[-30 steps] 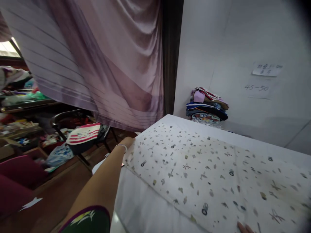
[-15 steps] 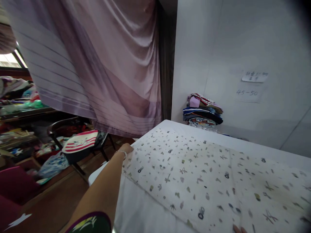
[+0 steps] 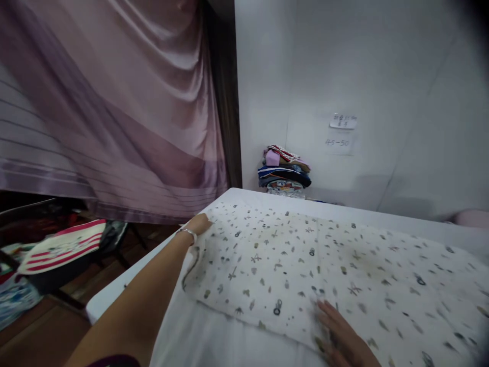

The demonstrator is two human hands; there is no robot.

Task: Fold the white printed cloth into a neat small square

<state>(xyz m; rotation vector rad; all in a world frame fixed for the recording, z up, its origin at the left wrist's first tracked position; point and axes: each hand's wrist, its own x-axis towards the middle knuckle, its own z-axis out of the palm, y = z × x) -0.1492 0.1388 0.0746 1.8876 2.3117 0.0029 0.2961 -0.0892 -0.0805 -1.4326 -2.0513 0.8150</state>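
A white cloth (image 3: 260,265) printed with small grey and green motifs lies spread over a white table (image 3: 126,278), with plain white fabric (image 3: 214,331) showing below its near edge. At the cloth's left edge, my left hand (image 3: 199,224), with a bracelet at the wrist, is closed on the fabric; its fingertips are mostly hidden. The cloth's edge curls just below that hand. My right hand (image 3: 340,334) is over the near part of the cloth, fingers stretched out and blurred by motion; firm contact is hard to make out.
Folded textiles (image 3: 284,171) are stacked beyond the table's far edge, against a pale wall with paper notes (image 3: 340,142). A pink-purple curtain (image 3: 153,127) hangs at the left. Below it stands a dark chair (image 3: 61,293) bearing a red-striped cloth (image 3: 64,244).
The view has turned right. My right hand has come further into view over the cloth. My left hand stays at the left edge, where the cloth now curls more.
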